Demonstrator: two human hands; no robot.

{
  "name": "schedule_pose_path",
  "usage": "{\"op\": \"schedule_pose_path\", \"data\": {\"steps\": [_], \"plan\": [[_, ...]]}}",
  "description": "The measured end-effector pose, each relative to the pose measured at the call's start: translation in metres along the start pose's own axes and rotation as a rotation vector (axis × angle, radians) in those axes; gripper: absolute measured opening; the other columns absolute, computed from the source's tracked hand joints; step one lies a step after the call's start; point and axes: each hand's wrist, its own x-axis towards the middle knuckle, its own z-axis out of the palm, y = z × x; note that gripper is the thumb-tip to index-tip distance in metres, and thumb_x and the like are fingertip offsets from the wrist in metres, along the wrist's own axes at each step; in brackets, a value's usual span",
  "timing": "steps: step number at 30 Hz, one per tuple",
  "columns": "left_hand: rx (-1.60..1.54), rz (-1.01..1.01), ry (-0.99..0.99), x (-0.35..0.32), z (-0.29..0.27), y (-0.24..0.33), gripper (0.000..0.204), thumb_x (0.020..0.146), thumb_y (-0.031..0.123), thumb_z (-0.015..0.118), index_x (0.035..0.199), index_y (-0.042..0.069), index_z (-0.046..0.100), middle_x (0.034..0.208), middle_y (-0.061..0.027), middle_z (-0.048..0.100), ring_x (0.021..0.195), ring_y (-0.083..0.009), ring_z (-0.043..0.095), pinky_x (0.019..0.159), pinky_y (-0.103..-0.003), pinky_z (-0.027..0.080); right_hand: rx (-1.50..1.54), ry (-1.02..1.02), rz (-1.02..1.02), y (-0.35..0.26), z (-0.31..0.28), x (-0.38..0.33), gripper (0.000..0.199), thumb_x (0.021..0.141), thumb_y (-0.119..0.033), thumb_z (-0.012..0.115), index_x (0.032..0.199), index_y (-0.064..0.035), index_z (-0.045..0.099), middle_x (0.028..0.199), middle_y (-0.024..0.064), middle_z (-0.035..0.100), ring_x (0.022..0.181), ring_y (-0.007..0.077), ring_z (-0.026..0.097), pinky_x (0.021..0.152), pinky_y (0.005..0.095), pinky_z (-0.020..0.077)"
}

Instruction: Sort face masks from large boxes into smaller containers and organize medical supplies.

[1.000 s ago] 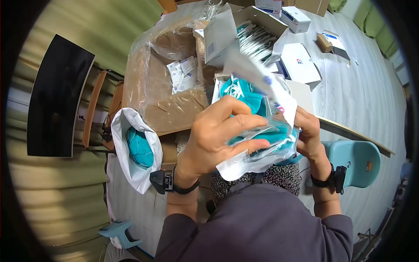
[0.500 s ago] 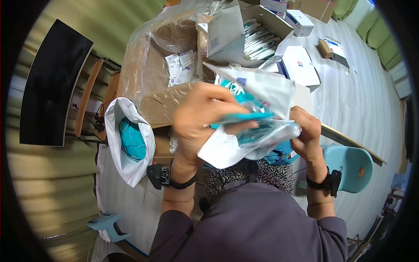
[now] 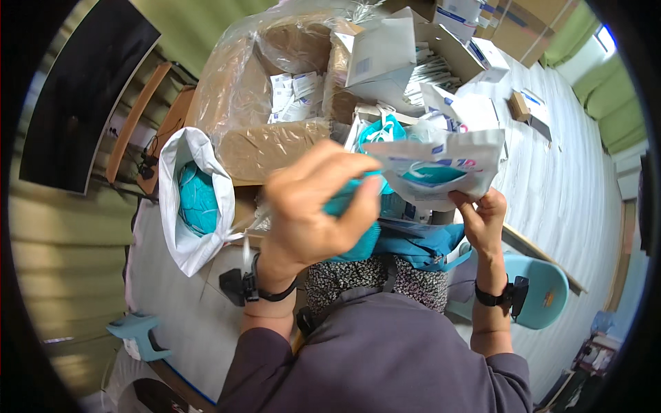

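My right hand (image 3: pixel 484 215) pinches the lower corner of a white plastic pouch (image 3: pixel 465 153) with a clear window, through which teal shows. My left hand (image 3: pixel 310 215), smeared by motion, is closed around a folded teal face mask (image 3: pixel 359 241) left of the pouch and apart from it. Beyond the hands, another teal mask with white straps (image 3: pixel 383 135) lies in an open box. To the left stands an open white sack (image 3: pixel 231 165) with teal masks (image 3: pixel 197 201) inside.
A large plastic-lined carton (image 3: pixel 272 146) ahead holds small white packets (image 3: pixel 295 96). Right of it is an open white box (image 3: pixel 382 58) of flat packets. A blue stool (image 3: pixel 544 303) stands at the right, a monitor (image 3: pixel 86 89) at the far left.
My left hand has moved left, away from the pouch, with the teal mask in its fingers. The pouch has turned more upright in my right hand. The whole view has shifted slightly.
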Motion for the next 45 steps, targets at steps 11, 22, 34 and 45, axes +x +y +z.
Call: {"op": "schedule_pose_path", "data": {"steps": [11, 22, 34, 45], "plan": [[-0.206, -0.172, -0.208, -0.025, 0.023, -0.036, 0.02, 0.083, 0.011, 0.079, 0.099, 0.0, 0.074, 0.093, -0.0165, 0.073, 0.083, -0.0329, 0.071, 0.073, -0.037, 0.055, -0.327, -0.217, -0.147, -0.045, 0.021, 0.033, 0.019, 0.08, 0.011, 0.069, 0.098, 0.0034, 0.067, 0.083, 0.0137, 0.065, 0.072, 0.0249, 0.063, 0.067, 0.0315, 0.0484], [-0.279, -0.467, 0.148, -0.058, -0.042, -0.07, 0.011, 0.085, 0.001, 0.071, 0.096, -0.004, 0.073, 0.084, -0.0117, 0.073, 0.077, -0.0157, 0.069, 0.069, -0.029, 0.052, -0.542, -0.428, -0.269, -0.075, 0.047, 0.08, 0.016, 0.077, 0.008, 0.068, 0.089, 0.0017, 0.06, 0.076, 0.0183, 0.057, 0.065, 0.0372, 0.057, 0.06, 0.0371, 0.0476], [-0.065, -0.778, 0.602, -0.142, -0.129, -0.108, 0.027, 0.092, 0.005, 0.072, 0.117, -0.004, 0.067, 0.091, -0.0058, 0.07, 0.085, -0.0088, 0.062, 0.077, -0.024, 0.049, -0.245, -0.527, 0.156, -0.072, 0.099, 0.187, 0.025, 0.093, -0.017, 0.067, 0.107, 0.0045, 0.068, 0.078, 0.0023, 0.064, 0.07, 0.0099, 0.06, 0.061, 0.0275, 0.0465], [-0.215, -0.611, 0.453, -0.103, -0.088, -0.108, 0.011, 0.097, -0.002, 0.055, 0.1, -0.005, 0.065, 0.086, -0.0022, 0.068, 0.074, -0.0021, 0.054, 0.063, -0.017, 0.039, -0.128, -0.471, 0.136, -0.023, 0.073, 0.19, 0.038, 0.101, -0.03, 0.064, 0.123, 0.0016, 0.066, 0.11, 0.0138, 0.073, 0.097, 0.0199, 0.072, 0.077, 0.0291, 0.0566]]}}
